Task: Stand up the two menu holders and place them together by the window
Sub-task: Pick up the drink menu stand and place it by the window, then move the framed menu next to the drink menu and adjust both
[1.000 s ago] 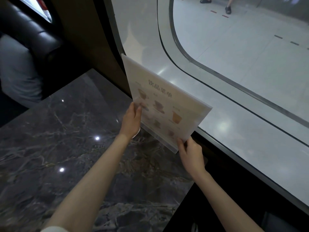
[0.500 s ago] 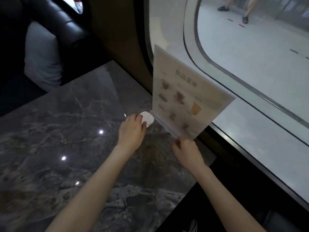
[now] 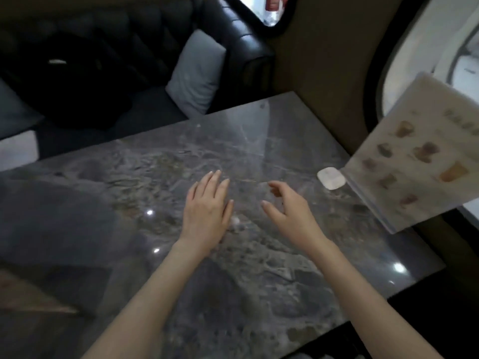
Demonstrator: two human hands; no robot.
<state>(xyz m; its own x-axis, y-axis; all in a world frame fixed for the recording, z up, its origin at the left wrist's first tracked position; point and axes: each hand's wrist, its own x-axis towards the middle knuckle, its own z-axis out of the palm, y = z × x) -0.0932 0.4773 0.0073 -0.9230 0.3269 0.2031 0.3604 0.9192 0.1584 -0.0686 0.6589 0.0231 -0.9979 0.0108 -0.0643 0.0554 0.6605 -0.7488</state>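
One menu holder (image 3: pixel 414 161), a clear stand with a drinks sheet inside, stands upright on the right edge of the marble table (image 3: pixel 259 268), next to the window (image 3: pixel 461 60). My left hand (image 3: pixel 207 211) hovers flat over the middle of the table with fingers spread and nothing in it. My right hand (image 3: pixel 287 211) is beside it, fingers loosely curled and apart, also holding nothing. A faint pale see-through panel (image 3: pixel 241 141) seems to lie flat on the table just beyond my fingertips; the blur hides what it is.
A small white rounded object (image 3: pixel 331 178) lies on the table by the standing holder's left end. Across the table is a black sofa (image 3: pixel 246 40) with a grey cushion (image 3: pixel 197 73) and a dark bag (image 3: pixel 77 81).
Both hands have let go of the menu holder, which now stands by the window. They have moved left to the middle of the table, and my view has swung left.
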